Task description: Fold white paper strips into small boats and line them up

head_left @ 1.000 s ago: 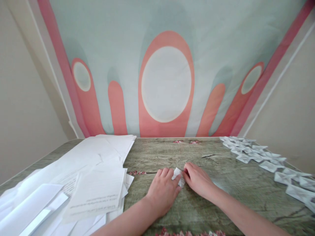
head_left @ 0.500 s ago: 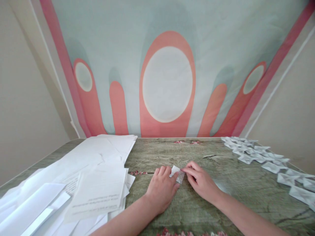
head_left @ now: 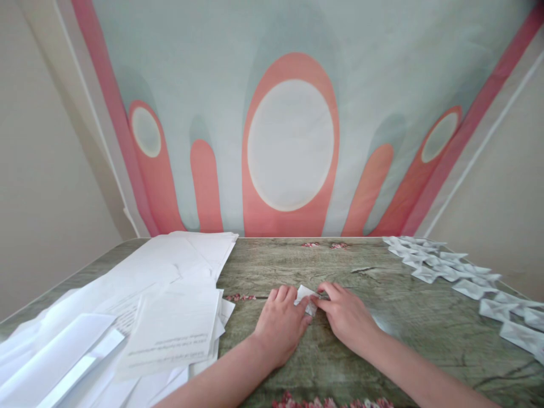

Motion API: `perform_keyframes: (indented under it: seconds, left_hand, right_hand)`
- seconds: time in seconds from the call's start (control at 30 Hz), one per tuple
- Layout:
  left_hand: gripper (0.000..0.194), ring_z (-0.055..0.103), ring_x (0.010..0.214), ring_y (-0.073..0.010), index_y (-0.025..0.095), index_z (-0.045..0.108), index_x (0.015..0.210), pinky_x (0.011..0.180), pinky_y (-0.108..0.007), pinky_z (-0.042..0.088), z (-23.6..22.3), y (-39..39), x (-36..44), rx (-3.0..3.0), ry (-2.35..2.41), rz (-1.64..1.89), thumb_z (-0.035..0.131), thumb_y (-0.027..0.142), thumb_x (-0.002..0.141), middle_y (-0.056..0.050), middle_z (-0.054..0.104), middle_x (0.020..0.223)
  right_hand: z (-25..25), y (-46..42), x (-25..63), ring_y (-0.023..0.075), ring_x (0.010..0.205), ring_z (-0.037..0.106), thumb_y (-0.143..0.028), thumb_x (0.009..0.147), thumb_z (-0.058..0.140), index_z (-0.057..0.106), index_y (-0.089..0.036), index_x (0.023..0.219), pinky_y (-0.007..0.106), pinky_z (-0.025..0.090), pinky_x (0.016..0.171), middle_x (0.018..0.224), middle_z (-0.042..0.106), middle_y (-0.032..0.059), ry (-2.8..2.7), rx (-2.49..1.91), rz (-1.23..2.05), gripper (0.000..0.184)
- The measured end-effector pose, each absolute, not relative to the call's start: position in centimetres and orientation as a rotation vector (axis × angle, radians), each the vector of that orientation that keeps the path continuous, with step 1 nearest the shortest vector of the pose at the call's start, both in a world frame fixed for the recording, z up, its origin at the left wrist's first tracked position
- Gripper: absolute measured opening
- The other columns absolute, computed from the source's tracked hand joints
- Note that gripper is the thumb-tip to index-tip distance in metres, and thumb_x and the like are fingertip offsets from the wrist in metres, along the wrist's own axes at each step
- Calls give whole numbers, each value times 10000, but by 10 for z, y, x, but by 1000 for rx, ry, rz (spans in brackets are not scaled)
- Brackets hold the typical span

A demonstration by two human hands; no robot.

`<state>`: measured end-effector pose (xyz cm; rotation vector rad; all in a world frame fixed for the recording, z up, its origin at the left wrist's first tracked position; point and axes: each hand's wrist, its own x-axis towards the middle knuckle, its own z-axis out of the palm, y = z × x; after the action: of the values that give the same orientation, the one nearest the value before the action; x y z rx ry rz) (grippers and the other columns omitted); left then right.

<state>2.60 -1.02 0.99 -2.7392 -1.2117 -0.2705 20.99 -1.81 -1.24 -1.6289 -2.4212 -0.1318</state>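
Left: loose, partly printed white paper sheets [head_left: 170, 314] cover the grey-green wood-grained table [head_left: 272, 260]. Centre: the left hand [head_left: 281, 323] holds a small folded white paper piece [head_left: 305, 292] down under its thumb. The right hand [head_left: 346, 310] has just brought its thumb onto the piece's right edge, suggesting crease work; pinch undetermined. Right: rows of pointed white paper folds [head_left: 470, 288].

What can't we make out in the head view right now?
All head view:
1. Small white paper: partly covered by the left hand and right hand; full shape hidden.
2. Grip: the hands hide whether fingers pinch or just press.
3. Printed sheet: text too blurred to read.
4. Folded papers: nearest cut off by right edge.
5. Paper pile: lower sheets under upper ones.
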Motion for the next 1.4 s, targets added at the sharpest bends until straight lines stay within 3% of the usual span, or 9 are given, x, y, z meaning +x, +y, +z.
perform_keyframes:
  seconds: [0.73, 0.97, 1.17, 1.4]
  left_hand:
    - [285, 427, 980, -237, 241, 520, 1114, 828, -381, 360, 12, -10, 25, -2743, -1228, -275, 449, 386, 878, -75, 498, 1033]
    - [307, 425, 981, -242, 240, 519, 1129, 829, -382, 358, 10, -10, 23, -2739, -1237, -296, 435, 400, 882, -76, 493, 1034]
    - [352, 418, 1006, -245, 267, 470, 1203, 836, -381, 354, 10, -10, 23, -2727, -1238, -298, 453, 393, 874, -73, 486, 1069]
    - [349, 416, 1029, -250, 268, 482, 1198, 852, -392, 348, 10, -11, 23, -2717, -1255, -266, 445, 400, 877, -75, 492, 1084]
  right_hand:
    - [-3, -21, 207, 214, 859, 518, -65, 811, 451, 671, -182, 843, 317, 357, 707, 896, 596, 72, -2466, -1759, -247, 251]
    - [-19, -23, 214, 196, 878, 516, -44, 817, 444, 652, -182, 886, 314, 365, 770, 925, 608, 57, -2389, -1694, -288, 259]
    - [-23, -22, 210, 202, 977, 494, -44, 839, 435, 600, -186, 1076, 327, 365, 833, 1120, 580, 62, -2372, -1504, -295, 322]
    - [-25, -18, 209, 204, 984, 494, -90, 855, 467, 627, -198, 1025, 323, 378, 823, 1038, 611, 62, -2434, -1432, -252, 257]
